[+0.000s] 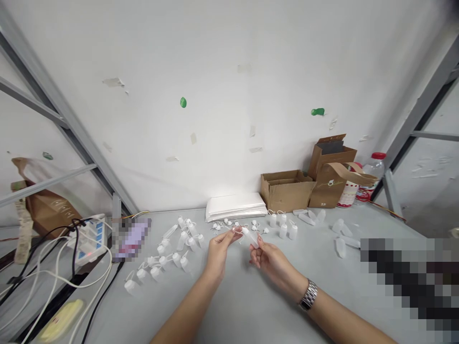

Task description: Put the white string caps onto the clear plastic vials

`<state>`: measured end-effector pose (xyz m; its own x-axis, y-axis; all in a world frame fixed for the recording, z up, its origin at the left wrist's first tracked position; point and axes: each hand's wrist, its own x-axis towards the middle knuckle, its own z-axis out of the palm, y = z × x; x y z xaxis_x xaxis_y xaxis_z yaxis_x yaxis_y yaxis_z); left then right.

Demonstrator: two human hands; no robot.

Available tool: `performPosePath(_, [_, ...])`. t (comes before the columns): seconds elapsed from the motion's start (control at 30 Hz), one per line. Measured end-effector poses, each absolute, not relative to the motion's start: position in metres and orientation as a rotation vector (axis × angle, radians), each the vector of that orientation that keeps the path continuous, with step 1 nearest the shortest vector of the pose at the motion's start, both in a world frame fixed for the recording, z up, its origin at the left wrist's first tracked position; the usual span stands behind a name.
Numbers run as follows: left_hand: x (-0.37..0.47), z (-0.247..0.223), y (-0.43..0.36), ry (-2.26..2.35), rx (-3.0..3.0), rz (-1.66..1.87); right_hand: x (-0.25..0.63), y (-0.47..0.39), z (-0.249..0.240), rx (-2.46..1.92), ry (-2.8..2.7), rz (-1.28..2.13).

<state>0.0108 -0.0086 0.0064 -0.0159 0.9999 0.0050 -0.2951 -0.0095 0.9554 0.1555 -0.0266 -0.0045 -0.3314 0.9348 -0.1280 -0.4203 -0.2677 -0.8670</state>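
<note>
Near the middle of the grey table, my right hand (267, 255) holds a small translucent bottle (251, 237) tilted, its white top toward the upper left. The fingers of my left hand (224, 243) pinch at a thin white cap strap beside the bottle's top. Left of my hands stand several small bottles with looped white caps (162, 261). Loose white caps (217, 226) lie just beyond my fingers. More capped bottles (283, 231) stand to the right, and bottles without caps (340, 248) lie farther right.
A stack of white sheets or boxes (234, 207) lies against the wall, beside an open cardboard box (287, 196) and a brown paper bag (324, 186). A red-capped bottle (373, 174) stands at the back right. Power strip (89, 241) and cables are at the left.
</note>
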Motion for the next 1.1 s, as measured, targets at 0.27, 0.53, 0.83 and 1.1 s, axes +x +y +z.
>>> performPosePath(0.27, [0.02, 0.007, -0.02, 1.217, 1.097, 1.374, 0.155, -0.026, -0.001, -0.858, -0.896, 1.638])
performPosePath(0.53, [0.017, 0.011, -0.017, 1.01, 1.071, 1.305, 0.152, -0.029, -0.007, -0.938, -1.059, 1.599])
performPosePath(0.83, [0.012, 0.004, -0.011, 1.071, 0.998, 1.298, 0.149, -0.034, -0.012, -1.044, -1.331, 1.402])
performPosePath(1.1, [0.006, 0.008, -0.008, 0.969, 1.073, 1.196, 0.151, -0.038, -0.006, -0.81, -1.258, 1.761])
